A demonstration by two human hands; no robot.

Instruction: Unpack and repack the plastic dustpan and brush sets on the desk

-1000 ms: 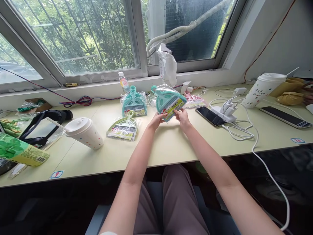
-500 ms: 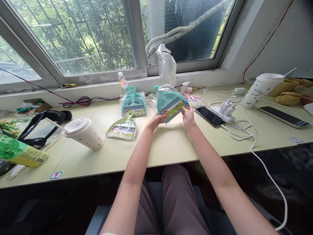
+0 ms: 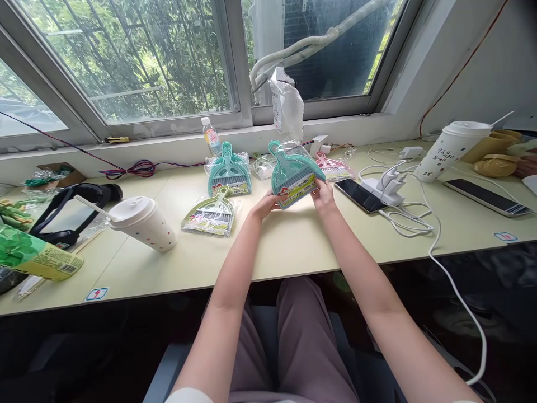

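Note:
Between my hands is a teal dustpan and brush set point(image 3: 293, 172) in clear wrapping, lifted a little off the table and leaning to one side. My left hand point(image 3: 267, 205) grips its lower left corner, and my right hand point(image 3: 322, 196) pinches its lower right edge. A printed yellow label runs along its front. To the left lie a second teal set point(image 3: 229, 171) and, closer to me, a green one point(image 3: 211, 214), both wrapped. A pink set point(image 3: 334, 167) is partly hidden behind my right hand.
A lidded cup point(image 3: 142, 224) with a straw stands left; another cup point(image 3: 451, 150) stands far right. A phone point(image 3: 359, 195), a power strip point(image 3: 382, 190) and loose white cables lie right. A small bottle point(image 3: 211, 136) stands by the window. Someone else's hand point(image 3: 526, 168) shows at the right edge.
The held teal set has tilted slightly more upright, its handle shifting a little right. Both hands keep their grip. The whole view has shifted slightly.

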